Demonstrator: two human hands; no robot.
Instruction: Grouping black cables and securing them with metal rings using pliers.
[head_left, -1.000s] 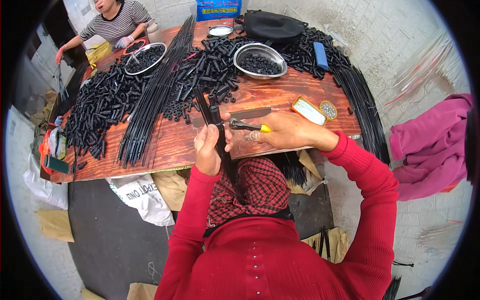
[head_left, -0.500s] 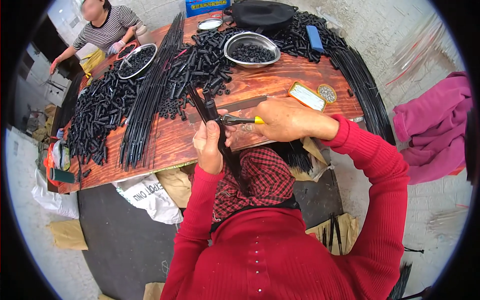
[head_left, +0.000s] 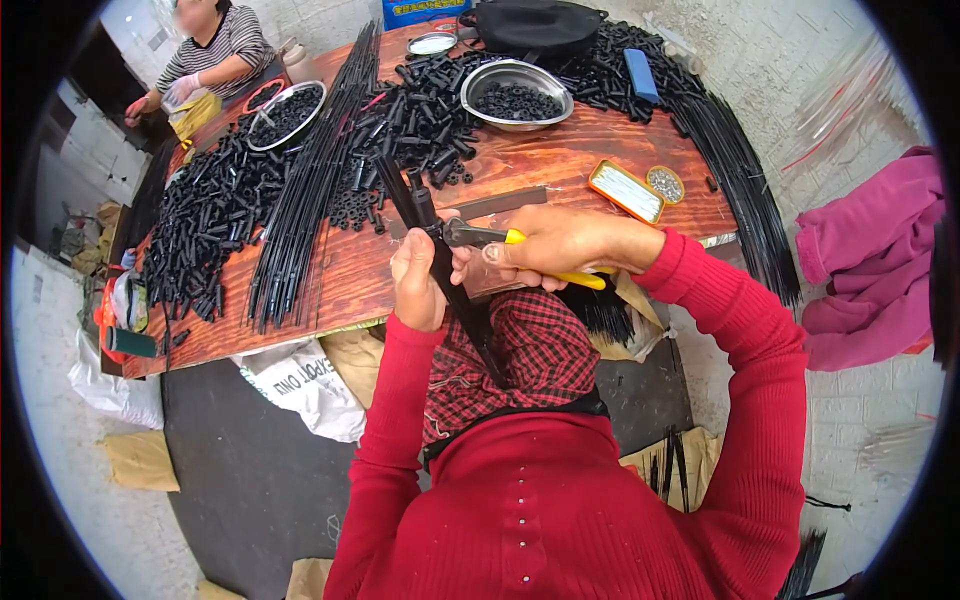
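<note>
My left hand (head_left: pixel 418 283) is closed around a folded black umbrella frame (head_left: pixel 452 295), a bundle of thin ribs with a plastic runner near its upper end. The frame stands tilted, its lower part resting against my checked apron (head_left: pixel 540 345). In my right hand (head_left: pixel 575 240) is a pair of pliers (head_left: pixel 583 281) with yellow handles. Their metal jaws touch the frame beside the runner, close to my left fingertips. Whatever lies between the jaws is too small to make out.
On the wooden table (head_left: pixel 545 165) lie heaps of black plastic tubes (head_left: pixel 225 205) and long black ribs (head_left: pixel 300 215). A steel bowl (head_left: pixel 520 124) holds small black parts. Near my right hand are a tin of white pieces (head_left: pixel 628 190) and a round tin (head_left: pixel 665 184). Another person (head_left: pixel 215 60) sits at far left.
My right fingers have spread on the pliers, and a second yellow handle now shows below the hand. The jaws stay at the frame. The other person's hands have come closer together.
</note>
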